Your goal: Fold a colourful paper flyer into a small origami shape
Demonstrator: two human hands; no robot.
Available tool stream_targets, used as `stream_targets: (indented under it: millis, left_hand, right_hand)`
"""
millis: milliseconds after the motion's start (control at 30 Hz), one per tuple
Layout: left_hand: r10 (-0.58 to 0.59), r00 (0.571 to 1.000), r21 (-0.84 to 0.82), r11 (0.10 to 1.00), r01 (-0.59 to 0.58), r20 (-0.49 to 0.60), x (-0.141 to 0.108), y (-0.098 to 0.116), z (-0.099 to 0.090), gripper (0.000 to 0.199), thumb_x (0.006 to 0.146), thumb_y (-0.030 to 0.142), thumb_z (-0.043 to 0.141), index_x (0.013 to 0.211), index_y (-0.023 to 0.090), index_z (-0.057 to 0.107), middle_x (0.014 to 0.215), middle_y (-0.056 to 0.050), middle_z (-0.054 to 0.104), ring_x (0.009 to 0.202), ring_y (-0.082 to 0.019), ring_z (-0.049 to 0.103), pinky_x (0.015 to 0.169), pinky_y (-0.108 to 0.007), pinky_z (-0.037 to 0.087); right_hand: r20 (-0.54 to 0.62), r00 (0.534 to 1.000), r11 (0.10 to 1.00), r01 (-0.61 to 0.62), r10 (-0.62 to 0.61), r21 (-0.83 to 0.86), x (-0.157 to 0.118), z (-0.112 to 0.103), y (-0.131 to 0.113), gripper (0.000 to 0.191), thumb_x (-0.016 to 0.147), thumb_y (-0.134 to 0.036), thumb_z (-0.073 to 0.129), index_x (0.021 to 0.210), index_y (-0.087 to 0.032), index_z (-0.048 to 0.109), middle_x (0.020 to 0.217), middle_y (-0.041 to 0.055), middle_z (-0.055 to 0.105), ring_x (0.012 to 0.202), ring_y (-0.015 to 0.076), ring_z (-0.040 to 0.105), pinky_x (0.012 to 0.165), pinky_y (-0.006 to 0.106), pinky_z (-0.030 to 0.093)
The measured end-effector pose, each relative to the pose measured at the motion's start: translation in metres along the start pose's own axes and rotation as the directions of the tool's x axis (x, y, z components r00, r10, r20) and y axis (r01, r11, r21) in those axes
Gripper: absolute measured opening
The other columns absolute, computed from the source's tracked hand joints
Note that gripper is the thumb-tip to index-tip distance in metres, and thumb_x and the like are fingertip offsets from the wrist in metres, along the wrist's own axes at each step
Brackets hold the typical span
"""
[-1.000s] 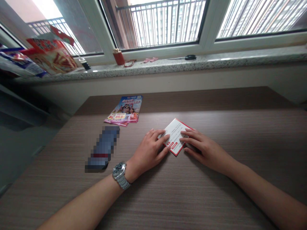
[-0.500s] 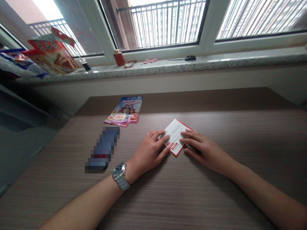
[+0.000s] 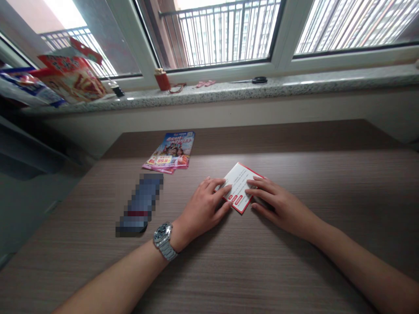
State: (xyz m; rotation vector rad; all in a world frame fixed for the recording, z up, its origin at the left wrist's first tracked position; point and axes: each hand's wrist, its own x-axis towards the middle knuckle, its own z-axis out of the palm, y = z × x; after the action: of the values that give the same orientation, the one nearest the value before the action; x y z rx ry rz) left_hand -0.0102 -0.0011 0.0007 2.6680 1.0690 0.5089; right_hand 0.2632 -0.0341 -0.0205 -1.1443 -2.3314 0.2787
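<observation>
A small folded paper (image 3: 238, 183), white with red edges and print, lies turned cornerwise on the brown wooden table (image 3: 209, 270). My left hand (image 3: 209, 200), below a metal wristwatch (image 3: 164, 240), rests with spread fingers on the paper's left side. On its right side lie the fingertips of my right hand (image 3: 275, 200), its fingers also apart. Neither hand grips the paper; both press or touch it from above.
Left of my hands lies a blurred dark blue object (image 3: 140, 203). Behind it is a stack of colourful leaflets (image 3: 175, 150). The stone windowsill (image 3: 222, 91) holds snack bags (image 3: 77, 78), a red container (image 3: 162, 80) and black-handled scissors (image 3: 259, 80).
</observation>
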Motion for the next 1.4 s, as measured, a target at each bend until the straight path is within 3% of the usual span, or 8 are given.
stream_targets:
  millis: [700, 1000, 1400]
  left_hand:
    - [0.006, 0.999, -0.011, 1.0, -0.006, -0.035, -0.0004, 0.0031, -0.0027, 0.036, 0.099, 0.035, 0.058, 0.134, 0.027, 0.062, 0.126, -0.011, 0.057, 0.122, -0.028, 0.053, 0.116, -0.057, 0.04]
    - [0.086, 0.995, -0.019, 0.996, -0.086, 0.045, -0.0016, 0.0018, -0.0053, 0.04, 0.097, 0.038, 0.062, 0.137, 0.028, 0.061, 0.151, -0.01, 0.048, 0.141, -0.029, 0.044, 0.123, -0.056, 0.032]
    - [0.112, 0.994, -0.032, 0.993, -0.112, -0.004, -0.0007, -0.0024, 0.0009, 0.035, 0.1, 0.037, 0.059, 0.133, 0.027, 0.064, 0.144, -0.011, 0.056, 0.134, -0.026, 0.054, 0.12, -0.054, 0.037]
  right_hand:
    - [0.025, 1.0, 0.999, -0.018, 0.018, -0.031, 0.0007, -0.002, -0.005, 0.037, 0.099, -0.03, 0.057, 0.135, -0.024, 0.061, 0.146, 0.0147, 0.058, 0.139, 0.0304, 0.052, 0.116, 0.059, 0.04]
    - [0.023, 0.999, 1.0, -0.022, 0.022, -0.008, 0.0003, -0.0021, -0.0032, 0.034, 0.097, -0.032, 0.059, 0.13, -0.023, 0.062, 0.146, 0.0151, 0.058, 0.138, 0.0302, 0.052, 0.117, 0.059, 0.039]
    - [0.051, 0.998, 0.999, -0.047, 0.047, 0.016, -0.0006, -0.0028, -0.0028, 0.034, 0.098, -0.033, 0.059, 0.13, -0.022, 0.062, 0.147, 0.0146, 0.056, 0.136, 0.0291, 0.053, 0.115, 0.053, 0.044]
